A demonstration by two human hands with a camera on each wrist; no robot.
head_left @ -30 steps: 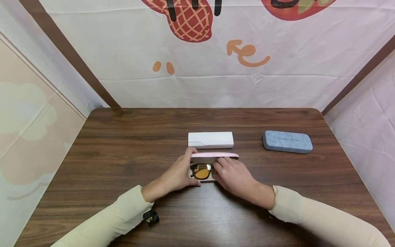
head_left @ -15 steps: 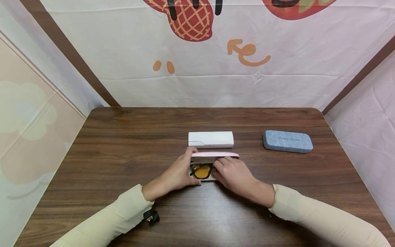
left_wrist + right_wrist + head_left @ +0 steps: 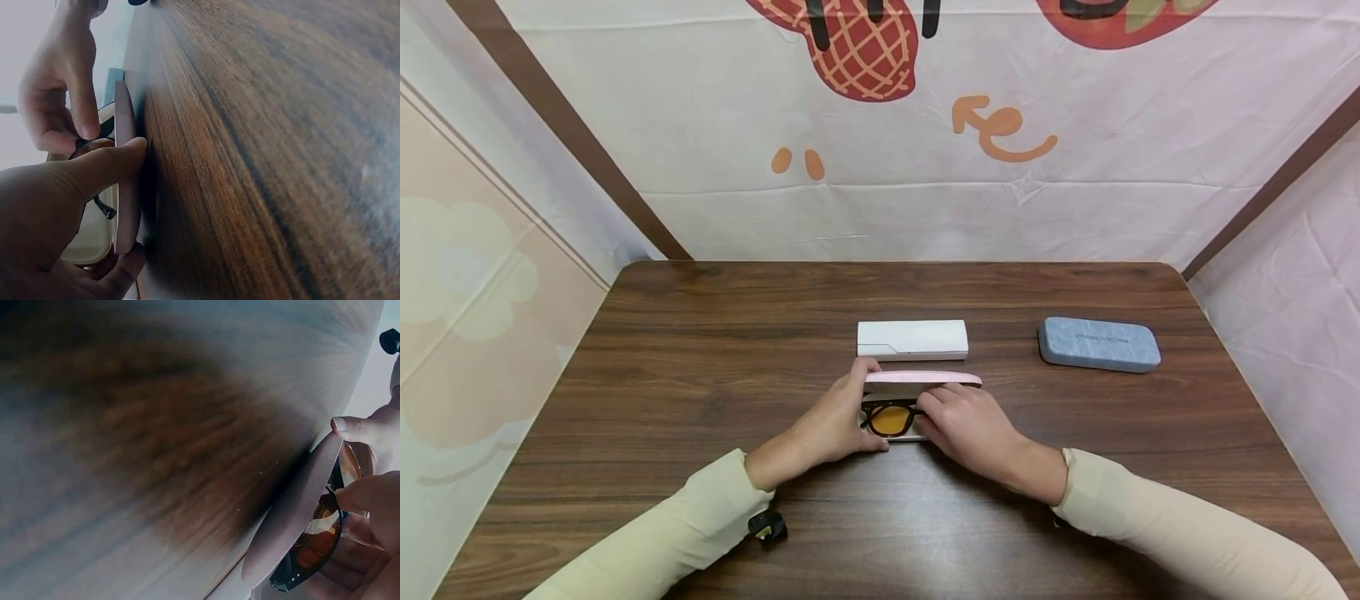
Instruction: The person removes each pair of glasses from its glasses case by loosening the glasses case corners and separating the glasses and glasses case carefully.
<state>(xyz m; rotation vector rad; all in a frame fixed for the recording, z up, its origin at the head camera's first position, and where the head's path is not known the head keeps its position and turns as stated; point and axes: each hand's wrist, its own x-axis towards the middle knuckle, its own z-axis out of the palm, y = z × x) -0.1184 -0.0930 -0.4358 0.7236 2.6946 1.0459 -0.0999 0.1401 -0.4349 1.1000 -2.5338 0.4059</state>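
Observation:
A pink glasses case (image 3: 922, 377) stands open at the middle of the table, its lid raised at the far side. My left hand (image 3: 831, 421) grips the case's left end, thumb at the near edge and fingers behind. Inside the case are glasses with black frames and amber lenses (image 3: 889, 420). My right hand (image 3: 972, 427) pinches these glasses near their middle and covers their right half in the head view. In the right wrist view, the dark frame (image 3: 340, 519) shows between the thumb and the case wall. One folded temple tip (image 3: 106, 208) shows in the left wrist view.
Just behind the pink case lies a closed white glasses case (image 3: 912, 340). A closed blue glasses case (image 3: 1099, 343) lies at the back right of the wooden table (image 3: 700, 350). A printed cloth (image 3: 880, 217) hangs behind the table.
The glasses have tilted slightly within the case, and the glare on the visible lens has gone. Both hands and the case have stayed nearly where they were.

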